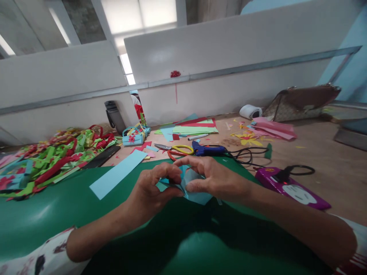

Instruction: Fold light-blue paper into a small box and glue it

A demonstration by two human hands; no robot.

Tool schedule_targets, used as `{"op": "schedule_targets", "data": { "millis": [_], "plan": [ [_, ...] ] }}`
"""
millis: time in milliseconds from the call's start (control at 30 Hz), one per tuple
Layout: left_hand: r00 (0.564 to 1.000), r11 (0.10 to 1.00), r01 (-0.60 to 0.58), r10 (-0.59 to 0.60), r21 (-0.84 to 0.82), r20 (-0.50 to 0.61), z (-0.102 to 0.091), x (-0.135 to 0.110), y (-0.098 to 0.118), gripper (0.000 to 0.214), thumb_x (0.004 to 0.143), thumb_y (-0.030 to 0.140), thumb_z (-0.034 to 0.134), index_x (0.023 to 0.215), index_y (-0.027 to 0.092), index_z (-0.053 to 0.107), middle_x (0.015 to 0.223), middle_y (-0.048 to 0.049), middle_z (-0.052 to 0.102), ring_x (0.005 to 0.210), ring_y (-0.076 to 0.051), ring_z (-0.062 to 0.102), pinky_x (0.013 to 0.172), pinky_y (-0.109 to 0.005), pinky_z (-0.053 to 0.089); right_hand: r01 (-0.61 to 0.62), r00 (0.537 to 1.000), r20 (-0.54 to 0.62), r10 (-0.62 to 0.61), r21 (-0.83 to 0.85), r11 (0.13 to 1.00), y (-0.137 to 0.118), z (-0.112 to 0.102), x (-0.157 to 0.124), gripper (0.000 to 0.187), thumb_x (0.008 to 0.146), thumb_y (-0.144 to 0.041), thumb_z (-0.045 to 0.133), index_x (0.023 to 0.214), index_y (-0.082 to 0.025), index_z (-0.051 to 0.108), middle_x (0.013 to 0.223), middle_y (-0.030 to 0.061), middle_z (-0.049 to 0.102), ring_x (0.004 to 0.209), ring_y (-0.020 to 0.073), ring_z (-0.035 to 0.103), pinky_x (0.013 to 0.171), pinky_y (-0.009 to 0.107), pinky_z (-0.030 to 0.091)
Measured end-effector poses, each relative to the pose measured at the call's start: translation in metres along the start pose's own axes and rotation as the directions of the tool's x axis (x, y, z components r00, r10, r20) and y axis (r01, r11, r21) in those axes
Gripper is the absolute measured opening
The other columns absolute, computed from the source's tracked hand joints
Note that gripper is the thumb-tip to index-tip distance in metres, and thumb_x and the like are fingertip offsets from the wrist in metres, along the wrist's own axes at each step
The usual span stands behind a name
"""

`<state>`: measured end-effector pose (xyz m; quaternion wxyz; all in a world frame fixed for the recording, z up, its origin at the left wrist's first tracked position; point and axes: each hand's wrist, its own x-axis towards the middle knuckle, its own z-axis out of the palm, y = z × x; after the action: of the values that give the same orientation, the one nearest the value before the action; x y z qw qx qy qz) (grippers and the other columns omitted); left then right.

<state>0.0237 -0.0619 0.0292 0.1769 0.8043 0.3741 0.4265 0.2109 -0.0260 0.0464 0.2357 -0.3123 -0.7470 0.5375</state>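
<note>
Both hands meet over a folded piece of light blue paper (197, 196) above a large green sheet (57, 214). My left hand (153, 193) pinches the paper's left edge with thumb and curled fingers. My right hand (213, 177) presses and grips the paper from the right, fingers bent over its top. Much of the paper is hidden under the fingers. A loose light blue paper strip (117, 173) lies on the green sheet to the left of my hands.
Scissors with yellow and red handles (174, 149) and a blue glue gun (206, 149) with a black cord lie just beyond my hands. A purple power strip (289, 188) sits right. Paper scraps (51, 156) pile at left, coloured sheets (192, 128) and a bag (298, 103) behind.
</note>
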Motion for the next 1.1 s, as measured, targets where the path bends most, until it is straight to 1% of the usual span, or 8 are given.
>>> {"op": "schedule_targets", "data": {
  "millis": [133,533,633,700,767,900,1000,1100],
  "plan": [
    [0.999,0.996,0.041,-0.041,-0.084,-0.005,0.000,0.000,-0.001,0.032,0.068,0.010,0.073,0.096,0.017,0.058,0.076,-0.0003,0.067,0.066,-0.012,0.063,0.064,-0.023,0.051,0.016,0.999,-0.031,-0.015,0.033,0.999,0.002,0.001,0.001,0.054,0.065,-0.012,0.062,0.118,-0.015,0.051,0.067,-0.0049,0.054,0.056,0.0078,0.047,0.050,0.018,0.035],
    [0.997,0.991,0.067,-0.062,-0.119,0.045,-0.001,0.001,0.001,0.030,0.068,0.012,0.074,0.095,0.017,0.061,0.072,0.0015,0.065,0.067,-0.012,0.061,0.066,-0.022,0.048,0.034,0.998,-0.060,-0.036,-0.032,0.999,-0.004,0.000,-0.001,0.054,0.070,-0.009,0.057,0.123,-0.013,0.049,0.082,0.0027,0.063,0.072,0.0129,0.057,0.063,0.023,0.044],
    [0.992,0.974,0.122,-0.123,-0.189,0.007,-0.001,0.001,0.001,0.029,0.069,0.015,0.074,0.095,0.016,0.061,0.073,0.0006,0.064,0.066,-0.012,0.059,0.064,-0.021,0.048,0.066,0.982,-0.170,-0.085,-0.116,0.991,-0.001,-0.004,0.001,0.050,0.076,-0.015,0.056,0.125,-0.014,0.047,0.089,0.0051,0.064,0.080,0.0160,0.060,0.067,0.027,0.045],
    [0.986,0.968,0.145,-0.159,-0.207,-0.052,-0.001,0.000,0.002,0.029,0.069,0.016,0.074,0.094,0.017,0.061,0.074,0.0006,0.062,0.068,-0.012,0.058,0.064,-0.020,0.048,0.107,0.932,-0.307,-0.192,-0.273,0.956,0.002,-0.005,0.001,0.043,0.078,-0.020,0.059,0.120,-0.017,0.051,0.096,0.0063,0.065,0.090,0.0192,0.060,0.077,0.032,0.045],
    [0.975,0.967,0.154,-0.182,-0.201,-0.128,-0.001,-0.001,0.003,0.029,0.069,0.015,0.074,0.094,0.017,0.061,0.075,0.0006,0.062,0.070,-0.012,0.058,0.066,-0.020,0.048,0.181,0.825,-0.406,-0.393,-0.470,0.864,0.004,-0.004,0.000,0.029,0.080,-0.023,0.060,0.109,-0.018,0.057,0.104,0.0076,0.063,0.101,0.0222,0.056,0.088,0.038,0.040],
    [0.941,0.975,0.139,-0.184,-0.172,-0.284,0.001,-0.001,0.005,0.028,0.069,0.014,0.073,0.094,0.018,0.061,0.079,-0.0006,0.061,0.073,-0.013,0.058,0.065,-0.021,0.049,0.337,0.564,-0.285,-0.775,-0.778,0.530,0.009,0.004,-0.004,0.014,0.083,-0.027,0.059,0.094,-0.018,0.059,0.104,0.0098,0.062,0.110,0.0263,0.050,0.094,0.047,0.033],
    [0.925,0.983,0.135,-0.169,-0.121,-0.340,0.002,-0.002,0.006,0.028,0.072,0.014,0.071,0.097,0.018,0.060,0.079,-0.0008,0.061,0.074,-0.013,0.059,0.068,-0.023,0.050,0.325,0.522,-0.166,-0.837,-0.868,0.375,0.013,0.010,-0.005,0.014,0.080,-0.025,0.063,0.091,-0.018,0.060,0.099,0.0096,0.061,0.110,0.0279,0.049,0.095,0.051,0.030],
    [0.926,0.992,0.116,-0.123,-0.042,-0.358,0.004,-0.004,0.004,0.030,0.073,0.014,0.070,0.100,0.020,0.059,0.081,-0.0011,0.063,0.077,-0.015,0.061,0.073,-0.026,0.051,0.296,0.522,-0.169,-0.836,-0.883,0.364,0.016,0.014,-0.006,0.008,0.080,-0.019,0.062,0.088,-0.017,0.061,0.093,0.0083,0.060,0.104,0.0259,0.051,0.094,0.051,0.030]
  ]
}}
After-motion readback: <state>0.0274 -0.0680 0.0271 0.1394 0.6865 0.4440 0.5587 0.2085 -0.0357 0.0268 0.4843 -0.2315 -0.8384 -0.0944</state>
